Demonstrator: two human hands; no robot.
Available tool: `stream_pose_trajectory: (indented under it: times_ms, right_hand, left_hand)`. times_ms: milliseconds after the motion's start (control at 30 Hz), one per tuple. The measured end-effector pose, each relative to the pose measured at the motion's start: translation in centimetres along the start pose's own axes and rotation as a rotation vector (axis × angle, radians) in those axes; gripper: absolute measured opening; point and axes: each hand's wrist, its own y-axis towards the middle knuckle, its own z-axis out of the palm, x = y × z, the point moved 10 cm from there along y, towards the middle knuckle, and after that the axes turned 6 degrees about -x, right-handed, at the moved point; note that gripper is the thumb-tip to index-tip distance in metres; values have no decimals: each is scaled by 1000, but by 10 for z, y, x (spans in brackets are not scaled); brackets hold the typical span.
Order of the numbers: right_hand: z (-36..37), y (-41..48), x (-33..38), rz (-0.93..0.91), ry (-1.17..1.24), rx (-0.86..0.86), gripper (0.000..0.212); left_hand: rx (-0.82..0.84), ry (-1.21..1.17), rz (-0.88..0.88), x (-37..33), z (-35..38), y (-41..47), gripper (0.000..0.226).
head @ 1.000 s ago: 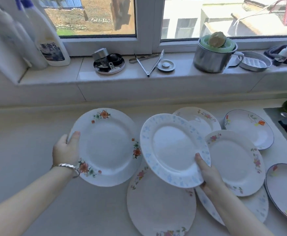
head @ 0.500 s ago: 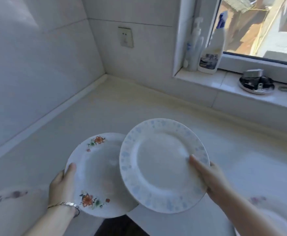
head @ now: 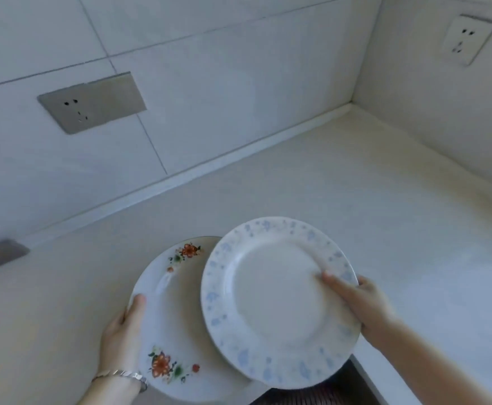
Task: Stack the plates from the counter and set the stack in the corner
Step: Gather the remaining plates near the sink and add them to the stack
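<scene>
The right hand [head: 364,305] pinches the blue-speckled plate [head: 277,302] at its right rim: the thumb lies on the plate's face, pointing toward its middle, and the other fingers [head: 369,285] curl round the edge and go underneath, out of sight. The left hand [head: 122,337] pinches the flowered plate [head: 171,320] at its left rim, thumb on top, remaining fingers hidden below; a silver bracelet [head: 122,375] sits on that wrist. Between the two hands the plates overlap, the blue-speckled one lying above and covering the right part of the flowered one; whether they touch cannot be told. Both plates are held face up, slightly tilted, above the near edge of the pale bench [head: 355,200]. Beyond the fingertips the bench runs bare to the corner [head: 353,105], well apart from the plates, up and to the right. On the tiled wall [head: 209,83] left of the corner is a metal socket plate [head: 93,102]; on the right wall a white socket [head: 469,39].
</scene>
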Motion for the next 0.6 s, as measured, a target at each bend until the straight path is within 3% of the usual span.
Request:
stream_pose_trajectory:
  times_ms: [433,600]
  right_hand:
    - [38,35,32,-45,-107,70,10]
    - [44,43,35,-47,-123,83,13]
  left_hand:
    - [-78,-227,-92,15,4,-1,30]
    - [-105,-14,66,0,2,8,33]
